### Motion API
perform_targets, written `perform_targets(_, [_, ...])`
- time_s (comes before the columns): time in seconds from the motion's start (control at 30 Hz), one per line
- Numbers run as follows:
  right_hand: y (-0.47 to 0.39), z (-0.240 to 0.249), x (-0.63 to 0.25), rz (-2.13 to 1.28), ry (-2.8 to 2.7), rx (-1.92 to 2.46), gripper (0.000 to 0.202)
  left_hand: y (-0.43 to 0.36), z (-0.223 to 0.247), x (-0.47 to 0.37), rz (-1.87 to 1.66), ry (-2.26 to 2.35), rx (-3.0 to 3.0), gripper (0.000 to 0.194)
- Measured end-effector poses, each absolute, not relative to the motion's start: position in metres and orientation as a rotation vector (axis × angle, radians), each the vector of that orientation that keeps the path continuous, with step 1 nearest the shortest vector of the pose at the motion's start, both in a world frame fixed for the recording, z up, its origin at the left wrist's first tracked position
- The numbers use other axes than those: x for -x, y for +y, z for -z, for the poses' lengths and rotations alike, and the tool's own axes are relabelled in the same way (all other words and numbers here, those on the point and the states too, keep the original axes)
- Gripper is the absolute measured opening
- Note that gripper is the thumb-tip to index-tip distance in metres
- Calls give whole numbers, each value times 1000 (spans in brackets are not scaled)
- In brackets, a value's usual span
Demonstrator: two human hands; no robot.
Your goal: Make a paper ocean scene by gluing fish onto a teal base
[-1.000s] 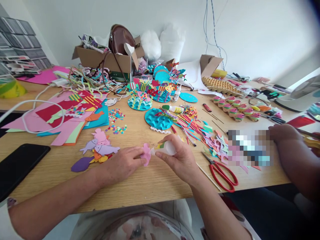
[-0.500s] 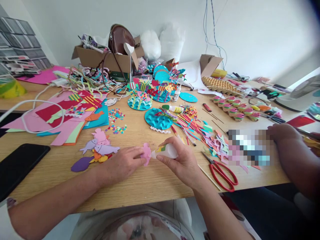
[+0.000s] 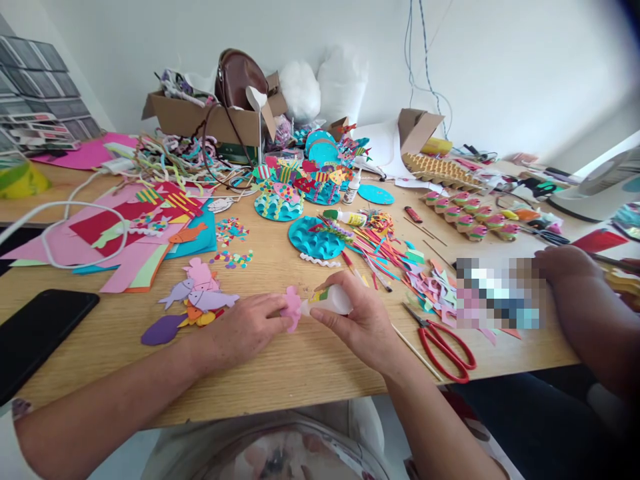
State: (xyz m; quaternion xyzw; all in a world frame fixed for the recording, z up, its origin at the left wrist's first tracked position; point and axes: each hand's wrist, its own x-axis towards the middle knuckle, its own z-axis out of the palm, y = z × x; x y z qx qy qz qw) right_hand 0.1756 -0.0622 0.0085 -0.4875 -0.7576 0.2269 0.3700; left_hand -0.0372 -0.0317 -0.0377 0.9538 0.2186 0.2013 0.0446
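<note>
Neither grip is empty. At far left a phone (image 3: pixel 45 337) lies on the worktop (image 3: pixel 250 393), then a purple cutout (image 3: pixel 163 330) just beside a cluster of paper fish (image 3: pixel 215 300). The left hand (image 3: pixel 240 328) holds the pink cutout (image 3: pixel 291 310) down with its fingers. Right at that cutout's edge is the nozzle of the bottle (image 3: pixel 337 300), so anything squeezed out would probably land there; whether any is flowing, I can't tell. Fingers and thumb of the right hand (image 3: pixel 369 327) are closed around the bottle, tilted nearly flat. Further right are a stick (image 3: pixel 417 353), red-handled scissors (image 3: pixel 425 324) and another person's hand (image 3: pixel 570 263).
</note>
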Motion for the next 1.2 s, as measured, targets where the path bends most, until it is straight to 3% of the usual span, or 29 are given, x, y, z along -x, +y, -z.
perform_targets(1.2, [-59, -11, -176, -606, -1929, 1308, 20, -32, 37, 37, -557, 691, -2965, 27])
